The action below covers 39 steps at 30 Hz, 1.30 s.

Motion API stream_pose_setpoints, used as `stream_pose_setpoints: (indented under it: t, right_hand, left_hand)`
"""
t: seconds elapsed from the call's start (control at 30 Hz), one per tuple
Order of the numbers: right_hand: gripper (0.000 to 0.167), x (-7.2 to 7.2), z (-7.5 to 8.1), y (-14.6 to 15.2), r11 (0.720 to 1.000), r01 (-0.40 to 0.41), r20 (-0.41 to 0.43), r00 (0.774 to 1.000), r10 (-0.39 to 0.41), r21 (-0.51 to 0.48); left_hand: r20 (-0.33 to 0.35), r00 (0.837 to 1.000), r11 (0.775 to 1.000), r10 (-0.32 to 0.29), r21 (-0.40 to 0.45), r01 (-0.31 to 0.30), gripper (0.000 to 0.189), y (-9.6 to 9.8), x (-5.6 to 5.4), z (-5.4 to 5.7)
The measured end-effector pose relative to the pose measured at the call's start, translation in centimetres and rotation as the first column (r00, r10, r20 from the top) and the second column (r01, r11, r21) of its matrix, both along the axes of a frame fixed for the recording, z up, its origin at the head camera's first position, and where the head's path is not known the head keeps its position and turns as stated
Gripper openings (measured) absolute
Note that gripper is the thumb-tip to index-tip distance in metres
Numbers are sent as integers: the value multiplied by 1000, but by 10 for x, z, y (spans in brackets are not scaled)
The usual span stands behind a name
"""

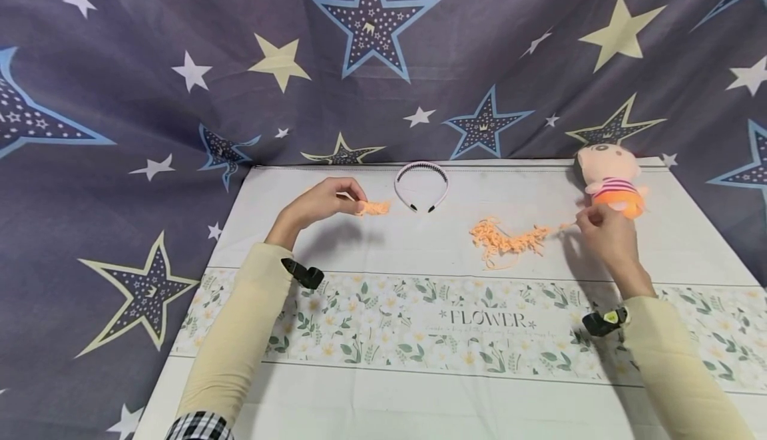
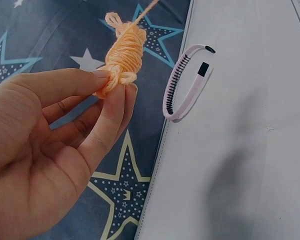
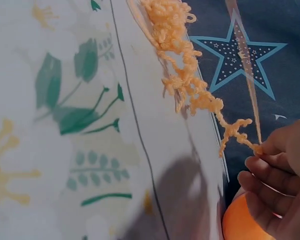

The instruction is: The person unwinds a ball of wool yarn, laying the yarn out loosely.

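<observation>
My left hand (image 1: 323, 199) pinches one end of a small wound bundle of orange yarn (image 2: 126, 54) between thumb and fingertips, raised above the table. A strand runs off the bundle toward the upper right in the left wrist view. On the right, my right hand (image 1: 611, 237) pinches the thin end of a crinkly, looped length of orange yarn (image 1: 509, 240). That length trails leftward from the fingertips to a tangled heap. In the right wrist view, a taut yarn strand (image 3: 254, 102) also rises from the pinched spot.
A pink headband (image 1: 444, 190) with black teeth lies near the table's back edge, between the hands. Just behind my right hand is a plush toy (image 1: 601, 166) with orange bottoms. The white table cover (image 1: 419, 393) has a floral strip, and a star-printed curtain (image 1: 287, 120) hangs behind.
</observation>
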State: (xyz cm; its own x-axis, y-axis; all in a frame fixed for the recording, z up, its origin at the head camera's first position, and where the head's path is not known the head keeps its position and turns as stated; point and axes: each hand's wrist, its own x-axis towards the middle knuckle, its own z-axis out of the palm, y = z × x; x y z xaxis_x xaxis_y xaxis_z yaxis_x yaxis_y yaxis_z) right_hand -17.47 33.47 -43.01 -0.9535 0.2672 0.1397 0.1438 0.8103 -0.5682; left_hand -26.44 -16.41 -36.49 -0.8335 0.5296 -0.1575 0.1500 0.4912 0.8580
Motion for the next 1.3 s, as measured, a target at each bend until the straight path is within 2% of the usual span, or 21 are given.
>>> stream_pose_setpoints:
  t: [0.33,0.5,0.73,0.87,0.97,1.1,1.3]
  right_hand:
    - [23,0,-7,-6,991,-135,26,990,136,-18]
    - [22,-1,-5,-15,986,-166,25,986,166,-22]
    - [21,-9,8,-38,977,-213,-109,972,208,-32]
    - [18,-16,15,-64,959,-278,-188,946,264,-50]
    - [16,-21,19,-88,932,-356,-238,913,331,-70]
    - [14,-26,21,-124,890,-443,-242,880,409,-107]
    - [19,-30,15,-171,818,-559,-226,821,524,-134]
  left_hand:
    - [3,1000,1000,7,5,-7,15,0,0,-1]
    - [4,1000,1000,2,3,-2,15,1,0,-2]
    - [-11,1000,1000,3,-2,-3,16,2,1,1]
    - [-6,1000,1000,11,0,-11,17,3,1,0]
    - [2,1000,1000,5,8,-5,16,5,1,-1]
    - [8,1000,1000,-3,19,3,17,8,2,-1]
    - [26,1000,999,-3,35,2,17,11,2,-2]
